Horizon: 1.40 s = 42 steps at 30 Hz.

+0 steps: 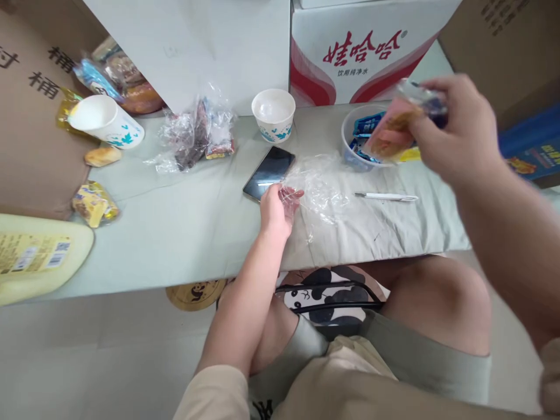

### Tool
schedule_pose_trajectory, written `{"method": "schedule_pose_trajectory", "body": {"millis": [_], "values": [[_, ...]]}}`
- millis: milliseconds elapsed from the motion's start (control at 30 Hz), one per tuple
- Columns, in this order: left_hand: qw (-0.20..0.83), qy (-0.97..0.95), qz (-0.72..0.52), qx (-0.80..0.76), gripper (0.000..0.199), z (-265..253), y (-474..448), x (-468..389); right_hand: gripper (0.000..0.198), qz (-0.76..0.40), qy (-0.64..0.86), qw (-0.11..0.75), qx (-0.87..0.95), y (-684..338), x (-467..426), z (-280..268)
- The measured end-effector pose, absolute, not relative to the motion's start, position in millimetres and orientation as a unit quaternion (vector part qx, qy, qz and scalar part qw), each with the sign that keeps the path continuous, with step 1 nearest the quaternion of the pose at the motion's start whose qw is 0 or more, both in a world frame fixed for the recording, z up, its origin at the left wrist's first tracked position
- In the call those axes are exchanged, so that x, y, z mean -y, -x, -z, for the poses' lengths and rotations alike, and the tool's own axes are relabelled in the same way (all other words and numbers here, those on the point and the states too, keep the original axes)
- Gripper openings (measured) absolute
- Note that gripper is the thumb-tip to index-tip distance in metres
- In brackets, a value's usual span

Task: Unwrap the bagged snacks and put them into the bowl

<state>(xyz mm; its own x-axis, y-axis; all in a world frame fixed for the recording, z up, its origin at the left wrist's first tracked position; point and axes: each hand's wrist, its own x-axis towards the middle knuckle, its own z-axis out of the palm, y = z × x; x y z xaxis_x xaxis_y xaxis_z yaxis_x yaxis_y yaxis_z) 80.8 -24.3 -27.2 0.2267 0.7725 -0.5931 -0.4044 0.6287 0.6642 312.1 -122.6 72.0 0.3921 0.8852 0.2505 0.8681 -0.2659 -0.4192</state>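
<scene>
My left hand (280,207) has its fingers closed on the edge of a crumpled clear plastic bag (326,189) lying on the cloth. Just behind that hand, a dark-screened phone (270,169) rests at a slant. My right hand (461,119), slightly blurred, grips a pink and clear snack packet (391,131) above a round clear plastic tub (347,140). Inside the tub lie blue wrapped packets (365,131); the raised packet hides part of them. A white pen (387,197) lies in front of the tub.
White paper cups with blue leaves stand at the middle (275,119) and lean at left (107,119). Between them are plastic-wrapped snacks (196,134). A bread piece (102,156), a yellow snack packet (95,204) and a pale yellow jug (44,256) sit left. Boxes (367,35) line the back.
</scene>
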Motion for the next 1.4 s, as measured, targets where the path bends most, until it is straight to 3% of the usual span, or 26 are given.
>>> {"method": "schedule_pose_trajectory", "body": {"millis": [100,200,267,367,433,500,600,700,833,933,967,1100,1167,1300,1400], "values": [[0.766,-0.218,-0.381,-0.470,0.010,24.3,-84.5,30.7,0.075,-0.021,0.880,0.128,0.458,-333.8,66.0,-98.0],[0.773,-0.252,-0.362,-0.456,0.011,22.9,-82.8,33.4,0.079,-0.007,0.871,0.036,0.490,-331.2,33.2,-111.8],[0.781,-0.283,-0.334,-0.444,0.014,22.2,-79.3,33.8,0.061,0.019,0.838,0.075,0.540,-315.9,37.2,-113.6],[0.794,-0.342,-0.276,-0.420,0.021,20.9,-74.1,33.8,0.019,0.009,0.753,0.220,0.620,-283.0,75.1,-94.0],[0.801,-0.366,-0.238,-0.411,0.025,20.9,-72.5,33.3,0.015,-0.068,0.650,0.279,0.704,-263.9,107.6,-62.4],[0.800,-0.381,-0.204,-0.416,0.027,22.9,-71.7,31.7,0.019,-0.130,0.585,0.282,0.749,-251.9,135.3,-21.8],[0.764,-0.437,-0.183,-0.437,0.029,28.6,-65.7,26.7,0.029,-0.133,0.566,0.275,0.766,-246.1,160.7,31.7],[0.619,-0.554,-0.281,-0.480,0.022,31.2,-46.9,21.3,0.038,-0.119,0.570,0.195,0.789,-244.8,172.1,53.3],[0.254,-0.655,-0.534,-0.471,0.029,23.6,-20.2,25.3,0.052,-0.082,0.592,0.086,0.797,-240.5,181.1,42.3],[0.175,-0.782,-0.488,-0.345,0.006,17.9,-23.1,40.2,0.060,-0.068,0.598,0.066,0.796,-238.7,186.9,33.4],[0.178,-0.832,-0.437,-0.292,0.002,17.0,-28.7,46.1,0.060,-0.062,0.597,0.068,0.797,-238.5,188.7,32.8],[0.214,-0.927,-0.241,-0.189,0.024,13.7,-50.6,64.1,0.054,-0.040,0.582,0.098,0.806,-238.9,193.6,38.3],[0.256,-0.934,-0.163,-0.191,0.014,9.4,-50.6,67.2,0.054,-0.059,0.579,0.109,0.806,-239.9,194.1,41.1],[0.434,-0.884,-0.011,-0.171,0.030,-4.5,-26.7,61.4,0.055,-0.122,0.603,0.127,0.778,-246.0,191.4,39.5],[0.562,-0.809,0.101,-0.140,0.035,-9.2,-7.0,51.5,0.046,-0.138,0.636,0.146,0.745,-250.6,188.4,34.7]]}}
